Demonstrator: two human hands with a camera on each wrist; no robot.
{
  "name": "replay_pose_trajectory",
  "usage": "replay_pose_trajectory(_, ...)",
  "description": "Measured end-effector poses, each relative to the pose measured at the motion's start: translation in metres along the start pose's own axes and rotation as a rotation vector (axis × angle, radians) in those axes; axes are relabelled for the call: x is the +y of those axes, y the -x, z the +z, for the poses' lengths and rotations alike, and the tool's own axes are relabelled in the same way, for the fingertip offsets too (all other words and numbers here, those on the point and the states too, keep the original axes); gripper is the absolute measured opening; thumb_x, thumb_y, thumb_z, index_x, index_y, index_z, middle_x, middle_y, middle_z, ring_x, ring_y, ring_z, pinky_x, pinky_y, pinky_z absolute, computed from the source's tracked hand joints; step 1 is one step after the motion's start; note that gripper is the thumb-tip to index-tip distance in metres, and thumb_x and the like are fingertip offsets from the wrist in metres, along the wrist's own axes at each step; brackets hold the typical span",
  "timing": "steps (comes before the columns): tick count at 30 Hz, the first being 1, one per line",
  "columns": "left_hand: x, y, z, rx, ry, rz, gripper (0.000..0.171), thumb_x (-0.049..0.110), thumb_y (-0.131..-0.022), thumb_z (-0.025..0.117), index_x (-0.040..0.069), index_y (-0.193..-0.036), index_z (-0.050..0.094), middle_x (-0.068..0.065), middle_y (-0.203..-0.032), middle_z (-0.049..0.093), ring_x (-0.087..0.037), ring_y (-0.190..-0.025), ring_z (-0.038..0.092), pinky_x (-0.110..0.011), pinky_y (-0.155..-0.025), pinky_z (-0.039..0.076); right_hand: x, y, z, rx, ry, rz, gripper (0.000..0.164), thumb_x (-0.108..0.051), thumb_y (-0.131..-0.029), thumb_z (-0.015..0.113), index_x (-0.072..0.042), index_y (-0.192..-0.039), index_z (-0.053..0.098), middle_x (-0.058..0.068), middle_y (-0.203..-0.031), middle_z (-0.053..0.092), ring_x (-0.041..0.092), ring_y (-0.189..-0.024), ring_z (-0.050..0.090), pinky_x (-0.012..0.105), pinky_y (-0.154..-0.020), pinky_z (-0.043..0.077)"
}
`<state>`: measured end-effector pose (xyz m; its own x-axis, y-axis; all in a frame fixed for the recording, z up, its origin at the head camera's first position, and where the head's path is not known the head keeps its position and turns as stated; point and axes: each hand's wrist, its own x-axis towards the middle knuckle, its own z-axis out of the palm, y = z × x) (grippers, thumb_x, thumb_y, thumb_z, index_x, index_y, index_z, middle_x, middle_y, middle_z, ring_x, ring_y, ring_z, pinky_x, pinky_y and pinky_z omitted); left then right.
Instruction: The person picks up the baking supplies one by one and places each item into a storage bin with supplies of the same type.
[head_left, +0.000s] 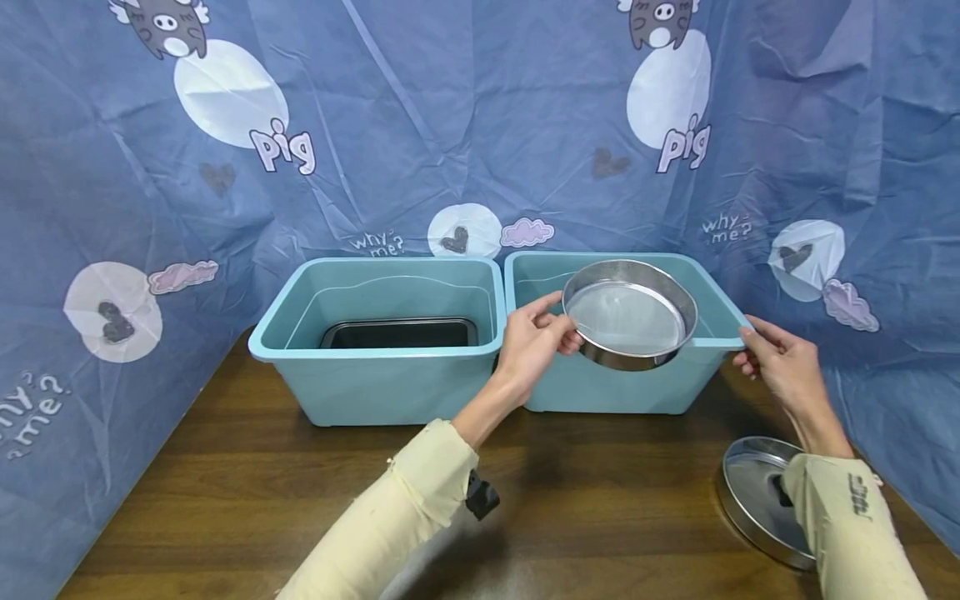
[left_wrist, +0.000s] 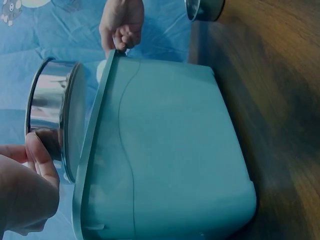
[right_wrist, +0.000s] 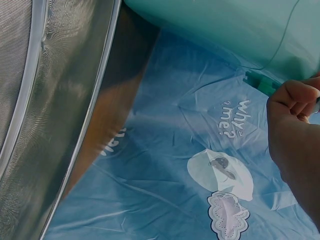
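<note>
My left hand (head_left: 532,346) pinches the wall of a round metal sieve (head_left: 630,317) with fine mesh, thumb on the near side. The sieve hangs tilted over the front rim of the right teal bin (head_left: 607,392); in the left wrist view the sieve (left_wrist: 50,100) stands slightly apart from that rim. With thumb and fingers, my right hand (head_left: 787,367) grips the bin's right front corner. The right wrist view also has this hand (right_wrist: 300,125) at the bin's edge. A second metal sieve (head_left: 765,500) lies on the table beneath my right forearm, which partly hides it.
Left of the right bin stands another teal bin (head_left: 375,387), with a dark rectangular tray-like thing (head_left: 401,335) inside. Both stand on a brown wooden table (head_left: 600,517). Blue printed cloth (head_left: 450,125) hangs behind and at both sides.
</note>
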<state>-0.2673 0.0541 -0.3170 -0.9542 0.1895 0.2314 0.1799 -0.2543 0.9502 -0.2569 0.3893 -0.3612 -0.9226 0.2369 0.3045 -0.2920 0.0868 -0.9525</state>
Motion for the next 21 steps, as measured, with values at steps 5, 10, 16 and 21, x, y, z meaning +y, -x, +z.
replay_pose_trajectory(5,-0.001,-0.003,0.003,0.031,0.016,-0.014,0.055,-0.009,-0.093,0.058,-0.008,-0.147,0.049,-0.003,-0.069,0.066,-0.01,-0.059,0.062,-0.021,-0.062,0.054,-0.001,-0.001,-0.001,0.005,0.004,0.009,0.053,-0.008,-0.104,0.061,0.018,-0.144,0.038,-0.005,-0.065,0.068,0.003,-0.052,0.061,0.014,-0.048,0.046)
replay_pose_trajectory(10,-0.002,-0.006,0.002,0.046,0.005,-0.015,0.055,-0.008,-0.094,0.057,-0.006,-0.148,0.05,-0.003,-0.069,0.066,-0.012,-0.061,0.063,-0.022,-0.064,0.055,0.001,-0.001,0.0,0.012,-0.001,0.01,0.051,-0.008,-0.104,0.061,0.016,-0.143,0.04,-0.005,-0.065,0.068,0.003,-0.052,0.061,0.014,-0.047,0.046)
replay_pose_trajectory(16,-0.001,-0.008,0.004,0.079,0.007,-0.017,0.055,-0.007,-0.094,0.059,-0.005,-0.149,0.049,-0.004,-0.07,0.067,-0.011,-0.061,0.064,-0.022,-0.066,0.056,0.002,-0.001,0.0,0.012,0.011,0.005,0.052,-0.008,-0.105,0.06,0.018,-0.144,0.039,-0.006,-0.064,0.068,0.003,-0.052,0.061,0.014,-0.047,0.046)
replay_pose_trajectory(21,-0.001,-0.011,0.006,0.099,0.023,-0.013,0.057,-0.007,-0.094,0.058,-0.005,-0.15,0.048,-0.004,-0.072,0.069,-0.01,-0.062,0.064,-0.022,-0.065,0.057,0.002,-0.001,0.0,0.016,-0.003,0.001,0.049,-0.007,-0.104,0.06,0.017,-0.143,0.041,-0.005,-0.064,0.068,0.002,-0.051,0.06,0.015,-0.047,0.046)
